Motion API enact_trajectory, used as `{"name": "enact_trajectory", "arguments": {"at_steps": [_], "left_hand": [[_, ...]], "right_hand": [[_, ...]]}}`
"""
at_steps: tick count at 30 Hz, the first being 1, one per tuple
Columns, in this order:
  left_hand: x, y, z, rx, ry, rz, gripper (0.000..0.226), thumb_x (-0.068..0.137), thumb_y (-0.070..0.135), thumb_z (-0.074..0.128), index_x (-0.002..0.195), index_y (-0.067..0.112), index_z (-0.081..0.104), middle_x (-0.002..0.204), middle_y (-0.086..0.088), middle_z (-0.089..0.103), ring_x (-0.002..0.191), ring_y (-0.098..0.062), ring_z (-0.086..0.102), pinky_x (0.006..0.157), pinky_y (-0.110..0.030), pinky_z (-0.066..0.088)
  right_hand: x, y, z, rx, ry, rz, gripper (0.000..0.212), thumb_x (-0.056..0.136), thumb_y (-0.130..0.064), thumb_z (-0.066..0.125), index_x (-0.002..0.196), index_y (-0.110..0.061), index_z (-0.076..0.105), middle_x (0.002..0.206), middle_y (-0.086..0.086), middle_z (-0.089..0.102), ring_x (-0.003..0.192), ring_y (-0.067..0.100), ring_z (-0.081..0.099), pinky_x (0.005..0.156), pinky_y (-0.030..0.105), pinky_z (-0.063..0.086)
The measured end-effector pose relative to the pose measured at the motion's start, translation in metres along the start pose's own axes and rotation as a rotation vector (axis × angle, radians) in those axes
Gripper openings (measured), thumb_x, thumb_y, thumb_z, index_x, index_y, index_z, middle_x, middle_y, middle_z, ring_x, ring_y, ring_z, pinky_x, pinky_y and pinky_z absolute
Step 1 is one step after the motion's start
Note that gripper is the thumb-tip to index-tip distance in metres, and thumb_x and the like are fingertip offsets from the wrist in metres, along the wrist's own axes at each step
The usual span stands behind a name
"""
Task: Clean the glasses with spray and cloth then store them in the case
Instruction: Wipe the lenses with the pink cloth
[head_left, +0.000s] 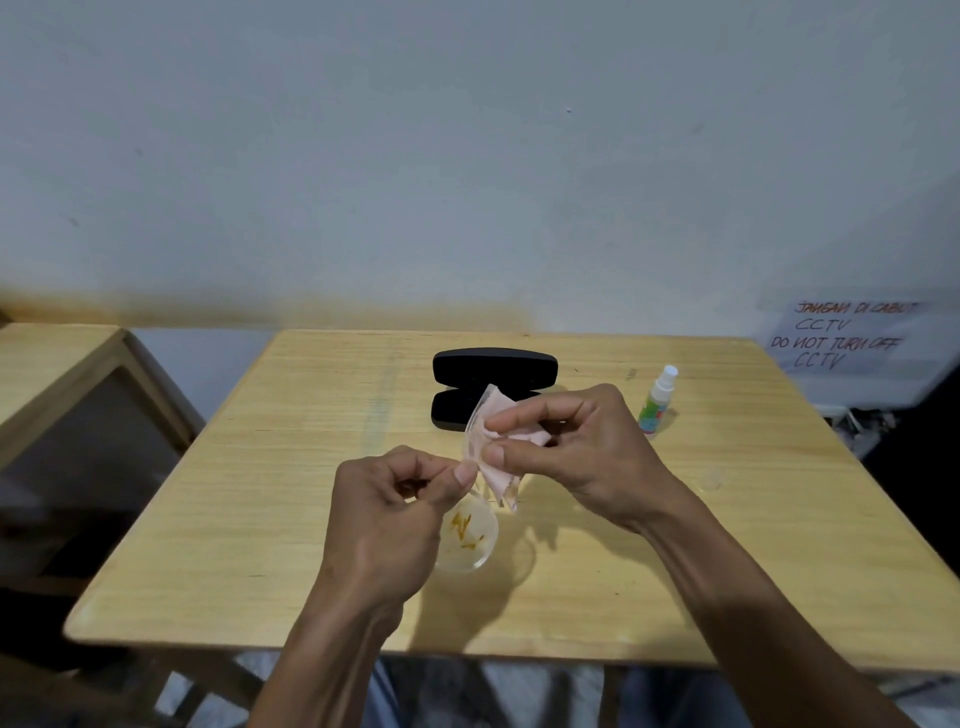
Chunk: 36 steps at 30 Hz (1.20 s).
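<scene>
Pinching clear glasses (467, 535) in left hand (384, 525), right hand (576, 447) gripping pink cloth (501, 441) (over one lens), open case (493, 387) behind

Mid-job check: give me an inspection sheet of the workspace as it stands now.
Surface: wooden table, bare around the work.
Job's things: glasses held above table; pink cloth on upper lens; black case open behind; spray bottle upright, right.
Clutter: nothing seen.
Grippers: left hand pinches the glasses; right hand pinches the cloth.
Cables: nothing clearly seen.
Surroundings: pale wall; handwritten CCTV sign; second table left.
</scene>
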<state>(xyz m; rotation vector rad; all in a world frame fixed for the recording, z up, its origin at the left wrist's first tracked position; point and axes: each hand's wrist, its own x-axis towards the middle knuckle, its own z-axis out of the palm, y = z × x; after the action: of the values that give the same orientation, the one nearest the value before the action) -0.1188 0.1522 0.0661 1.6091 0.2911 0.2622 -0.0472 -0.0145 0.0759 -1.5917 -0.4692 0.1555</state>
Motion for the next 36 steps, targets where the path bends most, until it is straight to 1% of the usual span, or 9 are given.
{"name": "enact_trajectory", "arguments": {"at_steps": [2, 5, 10, 13, 16, 23, 30, 33, 36], "left_hand": [[0.001, 0.000, -0.001, 0.003, -0.008, 0.005, 0.013, 0.075, 0.012, 0.080, 0.065, 0.006, 0.074, 0.065, -0.006, 0.071, 0.058, -0.006, 0.058, 0.057, -0.017, 0.047], [0.000, 0.001, -0.003, 0.037, -0.024, 0.020, 0.012, 0.076, 0.014, 0.080, 0.066, 0.008, 0.076, 0.064, -0.001, 0.072, 0.060, -0.006, 0.058, 0.060, -0.025, 0.046], [-0.002, 0.003, -0.005, 0.151, -0.055, 0.061, 0.016, 0.079, 0.017, 0.079, 0.065, 0.012, 0.074, 0.063, 0.006, 0.071, 0.061, -0.005, 0.059, 0.056, -0.030, 0.043], [-0.001, 0.003, -0.005, 0.228, -0.085, 0.113, 0.019, 0.080, 0.015, 0.079, 0.062, 0.013, 0.073, 0.062, 0.002, 0.068, 0.060, -0.004, 0.057, 0.060, -0.020, 0.045], [-0.001, 0.003, -0.003, 0.275, -0.111, 0.151, 0.019, 0.079, 0.015, 0.079, 0.061, 0.014, 0.073, 0.057, 0.005, 0.063, 0.055, -0.001, 0.051, 0.057, -0.009, 0.041], [0.002, 0.000, -0.002, 0.235, -0.061, 0.144, 0.020, 0.079, 0.014, 0.079, 0.060, 0.017, 0.074, 0.064, 0.001, 0.068, 0.059, -0.004, 0.056, 0.060, -0.011, 0.043], [0.001, -0.002, -0.002, 0.126, -0.030, 0.098, 0.016, 0.078, 0.015, 0.080, 0.063, 0.012, 0.074, 0.075, -0.015, 0.072, 0.072, -0.028, 0.065, 0.071, -0.042, 0.053], [0.001, -0.001, -0.003, 0.112, -0.037, 0.102, 0.014, 0.077, 0.014, 0.080, 0.064, 0.011, 0.075, 0.073, -0.016, 0.071, 0.068, -0.021, 0.060, 0.070, -0.040, 0.051], [0.002, 0.001, -0.006, 0.098, -0.060, 0.095, 0.015, 0.077, 0.012, 0.079, 0.064, 0.010, 0.075, 0.067, -0.008, 0.071, 0.066, -0.011, 0.059, 0.065, -0.030, 0.047]], "right_hand": [[-0.002, 0.002, -0.002, -0.012, 0.023, -0.021, 0.017, 0.073, 0.000, 0.084, 0.083, -0.014, 0.081, 0.077, 0.009, 0.078, 0.071, 0.014, 0.072, 0.076, 0.034, 0.059], [-0.007, 0.006, -0.003, -0.009, 0.074, -0.035, 0.015, 0.074, -0.002, 0.083, 0.081, -0.015, 0.080, 0.064, -0.003, 0.073, 0.063, 0.012, 0.069, 0.071, 0.032, 0.059], [-0.015, 0.012, 0.005, 0.111, 0.208, -0.042, 0.010, 0.075, -0.006, 0.082, 0.082, -0.011, 0.078, 0.075, 0.004, 0.078, 0.066, 0.017, 0.074, 0.065, 0.024, 0.057], [-0.017, 0.014, 0.011, 0.178, 0.279, -0.035, 0.010, 0.076, -0.004, 0.081, 0.085, -0.006, 0.077, 0.081, 0.009, 0.079, 0.071, 0.020, 0.076, 0.067, 0.025, 0.058], [-0.015, 0.013, 0.018, 0.215, 0.309, -0.021, 0.011, 0.076, -0.004, 0.081, 0.087, -0.005, 0.078, 0.084, 0.011, 0.079, 0.073, 0.018, 0.075, 0.070, 0.026, 0.057], [-0.010, 0.005, 0.021, 0.170, 0.205, 0.006, 0.019, 0.071, 0.000, 0.085, 0.086, -0.011, 0.079, 0.082, 0.003, 0.080, 0.072, 0.015, 0.076, 0.066, 0.022, 0.056], [-0.007, -0.001, 0.006, 0.052, 0.036, 0.001, 0.025, 0.066, 0.001, 0.086, 0.084, -0.015, 0.079, 0.076, -0.001, 0.078, 0.073, 0.016, 0.075, 0.071, 0.029, 0.061], [-0.009, 0.000, -0.002, 0.016, 0.035, -0.016, 0.019, 0.064, -0.008, 0.087, 0.080, -0.017, 0.081, 0.076, 0.005, 0.078, 0.073, 0.018, 0.075, 0.074, 0.034, 0.062], [-0.013, 0.002, -0.006, 0.031, 0.060, -0.044, 0.015, 0.064, -0.014, 0.085, 0.078, -0.017, 0.081, 0.075, 0.007, 0.078, 0.070, 0.020, 0.075, 0.071, 0.033, 0.061]]}}
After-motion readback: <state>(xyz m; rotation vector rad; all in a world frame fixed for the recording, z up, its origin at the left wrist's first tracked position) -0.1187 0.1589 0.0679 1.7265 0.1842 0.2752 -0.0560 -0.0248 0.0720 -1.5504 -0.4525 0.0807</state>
